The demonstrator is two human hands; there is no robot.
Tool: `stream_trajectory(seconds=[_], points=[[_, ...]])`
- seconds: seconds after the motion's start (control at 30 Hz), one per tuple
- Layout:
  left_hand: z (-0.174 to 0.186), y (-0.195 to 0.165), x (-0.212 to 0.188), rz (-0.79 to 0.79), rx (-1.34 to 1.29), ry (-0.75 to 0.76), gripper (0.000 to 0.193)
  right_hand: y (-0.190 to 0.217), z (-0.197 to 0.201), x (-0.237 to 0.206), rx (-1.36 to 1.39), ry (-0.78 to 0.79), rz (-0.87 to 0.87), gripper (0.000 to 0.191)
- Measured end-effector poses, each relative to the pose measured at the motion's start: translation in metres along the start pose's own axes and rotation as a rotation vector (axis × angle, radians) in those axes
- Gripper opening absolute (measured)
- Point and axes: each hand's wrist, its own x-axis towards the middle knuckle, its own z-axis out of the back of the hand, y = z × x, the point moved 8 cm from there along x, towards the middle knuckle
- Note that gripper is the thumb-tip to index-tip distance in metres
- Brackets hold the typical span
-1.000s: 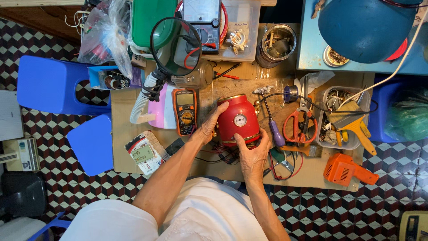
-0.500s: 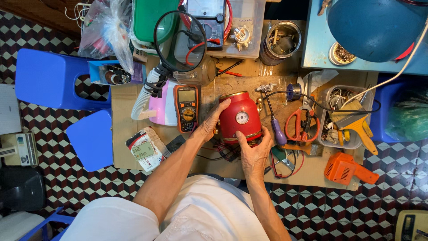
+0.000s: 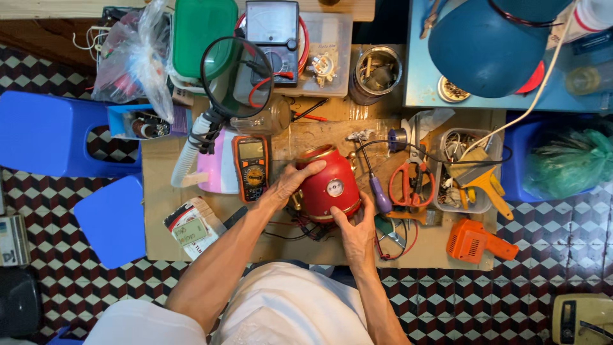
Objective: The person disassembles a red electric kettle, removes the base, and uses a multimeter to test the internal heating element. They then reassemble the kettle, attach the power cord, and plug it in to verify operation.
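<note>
I've got the red kettle [image 3: 329, 185] dead centre on the cardboard sheet [image 3: 159, 211], left hand [image 3: 290, 182] cupped on its 9 o'clock side, right hand [image 3: 354, 227] clamped at 5 o'clock, fingers curled onto the body. Looks like mid-inspection, wires [image 3: 300, 230] loose underneath; any turn needs both grips firm. At 3 o'clock a clear tub [image 3: 447, 198] holds small tools, at 12 o'clock a tin [image 3: 377, 73] of bits.

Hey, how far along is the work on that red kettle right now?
Done: the red kettle lies tipped on the cardboard work mat, wires hanging out beneath it, so it looks opened. In hand: the left hand and right hand grip its sides. Left: the orange multimeter, purple screwdriver and red scissors lie beside it untouched; whether it is repaired cannot be told.
</note>
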Motion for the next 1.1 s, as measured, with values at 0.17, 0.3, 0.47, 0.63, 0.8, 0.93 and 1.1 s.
stream_trajectory(seconds=[0.17, 0.3, 0.47, 0.63, 0.8, 0.93, 1.1], points=[[-0.010, -0.036, -0.027, -0.315, 0.328, -0.083, 0.095, -0.026, 0.003, 0.014, 0.380, 0.116, -0.088, 0.067], [-0.029, -0.054, -0.044, -0.568, 0.613, -0.113, 0.108, -0.027, 0.003, 0.038, 0.452, 0.180, -0.080, 0.063], [-0.038, -0.056, -0.048, -0.736, 0.715, -0.139, 0.109, -0.038, 0.017, 0.041, 0.167, 0.123, -0.199, 0.064], [-0.029, -0.041, -0.050, -0.677, 0.776, -0.186, 0.117, -0.070, 0.027, 0.018, 0.031, 0.164, -0.219, 0.065], [-0.029, -0.048, -0.065, -0.669, 0.773, -0.252, 0.121, -0.108, 0.059, -0.005, 0.025, 0.084, -0.292, 0.059], [-0.038, -0.063, -0.070, -0.676, 0.758, -0.344, 0.107, -0.106, 0.099, -0.015, 0.051, 0.012, -0.323, 0.060], [-0.039, -0.057, -0.073, -0.605, 0.701, -0.357, 0.106, -0.077, 0.150, -0.003, 0.113, -0.039, -0.400, 0.062]])
